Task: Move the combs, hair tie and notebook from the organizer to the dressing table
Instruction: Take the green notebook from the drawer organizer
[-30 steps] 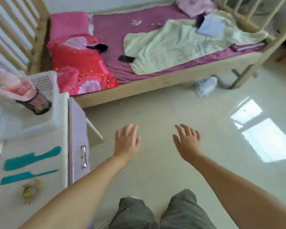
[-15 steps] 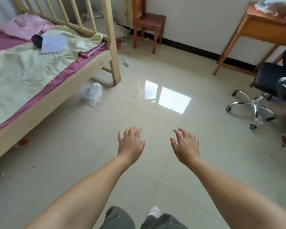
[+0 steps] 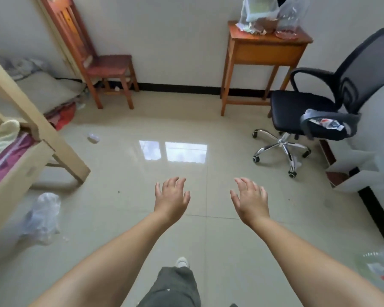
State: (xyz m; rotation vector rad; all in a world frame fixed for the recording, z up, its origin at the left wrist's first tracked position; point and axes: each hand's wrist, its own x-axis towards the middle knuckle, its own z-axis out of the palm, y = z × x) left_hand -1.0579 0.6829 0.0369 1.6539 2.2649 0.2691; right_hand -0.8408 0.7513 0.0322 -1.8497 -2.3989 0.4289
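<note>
Both the left hand (image 3: pixel 172 197) and right hand (image 3: pixel 249 200) are spread open and hold nothing, out over bare floor (image 3: pixel 111 218) left of the office chair (image 3: pixel 315 107). No comb, hair tie, notebook or organizer shows; one could get left behind.

The floor (image 3: pixel 186 229) is made of smooth, shiny tiles, and the window light shows in it like in a mirror. On the far left stands a dark red wooden chair (image 3: pixel 106 65) with a bit of shine. The small table (image 3: pixel 266 49) on the far right is orange wood. The office chair (image 3: pixel 315 107) has a black cloth seat, a net-like back and shiny metal legs. The bed frame (image 3: pixel 38 134) on the left is pale, matt wood. A see-through plastic bag (image 3: pixel 42 216) lies crumpled on the near left floor.
</note>
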